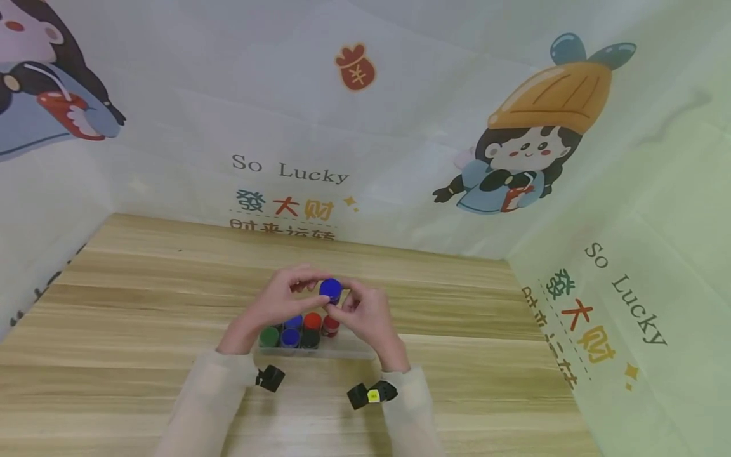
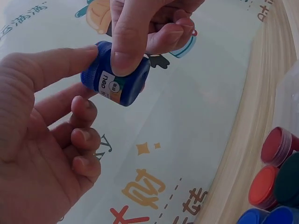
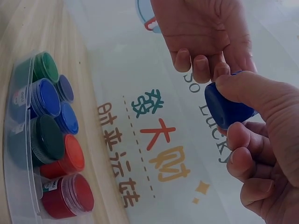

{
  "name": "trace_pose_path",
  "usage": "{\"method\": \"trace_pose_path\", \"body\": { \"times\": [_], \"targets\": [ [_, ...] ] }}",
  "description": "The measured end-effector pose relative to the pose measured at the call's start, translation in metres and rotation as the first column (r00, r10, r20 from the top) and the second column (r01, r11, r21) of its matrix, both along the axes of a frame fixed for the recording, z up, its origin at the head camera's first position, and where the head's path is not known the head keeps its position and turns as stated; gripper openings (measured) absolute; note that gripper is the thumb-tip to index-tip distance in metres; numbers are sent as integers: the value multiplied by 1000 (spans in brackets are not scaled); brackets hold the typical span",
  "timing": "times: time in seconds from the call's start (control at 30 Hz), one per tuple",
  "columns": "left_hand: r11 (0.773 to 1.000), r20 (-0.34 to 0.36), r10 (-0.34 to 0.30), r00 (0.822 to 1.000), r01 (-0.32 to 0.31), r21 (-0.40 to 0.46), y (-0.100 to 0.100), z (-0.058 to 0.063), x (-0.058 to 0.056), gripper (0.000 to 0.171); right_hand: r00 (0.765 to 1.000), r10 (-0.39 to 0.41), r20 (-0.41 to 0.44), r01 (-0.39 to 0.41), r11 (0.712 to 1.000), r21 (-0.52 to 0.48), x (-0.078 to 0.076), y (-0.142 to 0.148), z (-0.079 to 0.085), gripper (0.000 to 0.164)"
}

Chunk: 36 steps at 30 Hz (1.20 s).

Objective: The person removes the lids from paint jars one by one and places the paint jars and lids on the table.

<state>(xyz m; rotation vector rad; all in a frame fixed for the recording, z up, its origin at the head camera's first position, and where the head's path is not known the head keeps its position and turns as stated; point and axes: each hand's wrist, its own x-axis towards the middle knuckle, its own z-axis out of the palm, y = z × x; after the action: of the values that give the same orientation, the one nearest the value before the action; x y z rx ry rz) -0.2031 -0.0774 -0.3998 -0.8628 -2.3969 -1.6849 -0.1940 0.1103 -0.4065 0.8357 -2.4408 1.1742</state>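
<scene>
Between both hands a small blue paint jar [image 1: 330,289] is held up above a clear plastic tray [image 1: 358,355]. My left hand [image 1: 283,296] pinches the jar's ribbed cap end between thumb and forefinger, its other fingers loosely curled. On the labelled body of the jar [image 2: 108,84], my right hand [image 1: 367,316] grips with the thumb across the label and fingers behind. The jar lies tilted sideways in the left wrist view, cap toward the left hand. In the right wrist view, its blue base [image 3: 218,105] faces the camera.
In the tray stand several capped jars: green [image 3: 46,67], blue [image 3: 45,96], dark green [image 3: 49,137], orange-red [image 3: 72,154] and dark red [image 3: 77,193]. The tray sits on a wood-grain table [image 1: 143,330]. A printed white cloth [image 1: 400,158] forms the back and sides.
</scene>
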Motion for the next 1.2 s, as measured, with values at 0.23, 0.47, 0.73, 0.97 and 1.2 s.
{"method": "trace_pose_path", "body": {
  "times": [0.23, 0.47, 0.73, 0.97, 1.2],
  "targets": [
    [999, 40, 44, 998, -45, 11, 3, 1, 3, 25, 1000, 9, 25, -9, 1000, 3, 0, -1, -2, 30],
    [1000, -18, -1, 1000, 1, 5, 1, -2, 1, 31, 1000, 11, 14, -11, 1000, 8, 1, 0, -2, 30],
    [999, 10, 47, 999, -47, -5, 4, -2, 3, 26, 999, 18, 28, -17, 1000, -5, 1, -1, -4, 31],
    [1000, -32, 4, 999, -4, -23, 0, -4, 2, 34, 999, 25, 29, -25, 1000, -4, 0, -1, -6, 29],
    [997, -1, 65, 998, -65, -38, 2, -4, 4, 27, 999, 17, 47, -16, 1000, -5, 1, -3, -7, 28]
  ]
}}
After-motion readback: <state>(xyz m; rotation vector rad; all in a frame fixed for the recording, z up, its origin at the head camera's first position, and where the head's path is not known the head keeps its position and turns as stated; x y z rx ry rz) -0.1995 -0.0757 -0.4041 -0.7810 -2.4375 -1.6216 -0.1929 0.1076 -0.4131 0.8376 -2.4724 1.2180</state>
